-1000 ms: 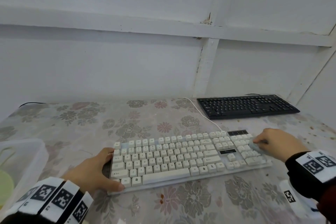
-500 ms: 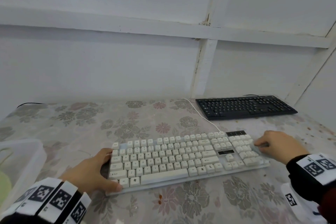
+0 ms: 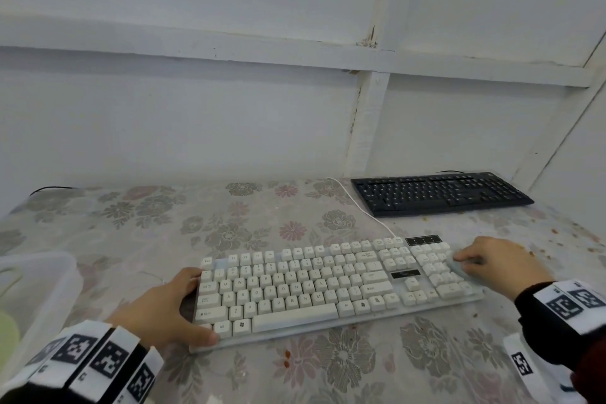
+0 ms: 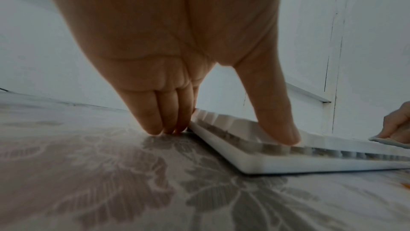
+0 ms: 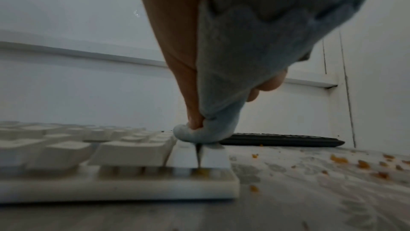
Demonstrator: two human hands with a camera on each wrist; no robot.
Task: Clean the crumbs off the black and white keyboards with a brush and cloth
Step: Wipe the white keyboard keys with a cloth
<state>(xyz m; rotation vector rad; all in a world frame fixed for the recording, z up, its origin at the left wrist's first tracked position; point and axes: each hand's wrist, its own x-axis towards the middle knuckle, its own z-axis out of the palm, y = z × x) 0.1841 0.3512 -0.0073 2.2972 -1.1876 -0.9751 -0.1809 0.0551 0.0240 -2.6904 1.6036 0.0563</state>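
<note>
The white keyboard [image 3: 328, 285] lies across the flowered table in front of me. My left hand [image 3: 178, 308] braces its left end: straight fingers [image 4: 168, 120] stand against the side edge and the thumb [image 4: 277, 126] rests on the front keys. My right hand [image 3: 488, 264] grips a bunched light blue cloth [image 5: 255, 59] and presses it onto the outermost number-pad keys [image 5: 199, 154]. An orange crumb [image 5: 203, 171] sits under those keys. The black keyboard [image 3: 439, 193] lies at the back right by the wall. I see no brush.
Orange crumbs [image 5: 363, 163] are scattered on the table right of the white keyboard. A clear plastic container [image 3: 39, 285] stands at the left edge. The white cable [image 3: 357, 203] runs from the keyboard toward the wall, passing the black keyboard's left end.
The head view has drifted a little. Both hands stay in place on the white keyboard, the right one still pressing the cloth on the number pad.
</note>
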